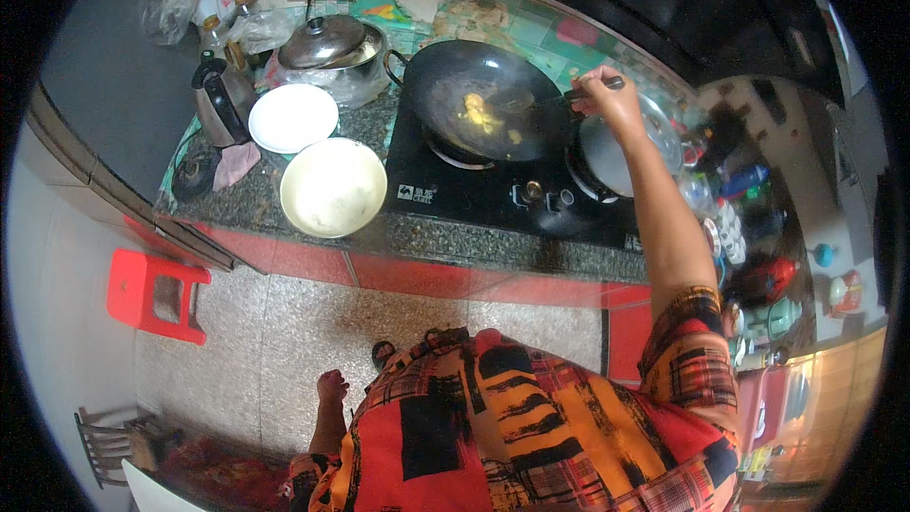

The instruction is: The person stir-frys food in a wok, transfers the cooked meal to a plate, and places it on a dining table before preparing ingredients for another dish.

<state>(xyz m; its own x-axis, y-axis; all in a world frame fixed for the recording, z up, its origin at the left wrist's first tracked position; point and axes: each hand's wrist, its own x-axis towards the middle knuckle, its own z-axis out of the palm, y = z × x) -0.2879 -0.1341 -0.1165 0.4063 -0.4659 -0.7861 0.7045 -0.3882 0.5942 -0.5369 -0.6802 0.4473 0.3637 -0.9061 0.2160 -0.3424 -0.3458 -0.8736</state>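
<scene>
A dark wok sits on the left burner, with a small heap of yellow food, perhaps egg, near its middle. My right hand is closed around the black handle of a cooking spatula at the wok's right rim. The spatula's blade reaches down into the wok beside the food and is hard to make out. Low at my side, over the floor, hangs my left hand, fingers curled with nothing visible in them.
A lidded pot occupies the right burner. Left of the gas stove stand a cream bowl, a white plate, an electric kettle and a steel pot with its lid askew. A red stool is on the floor.
</scene>
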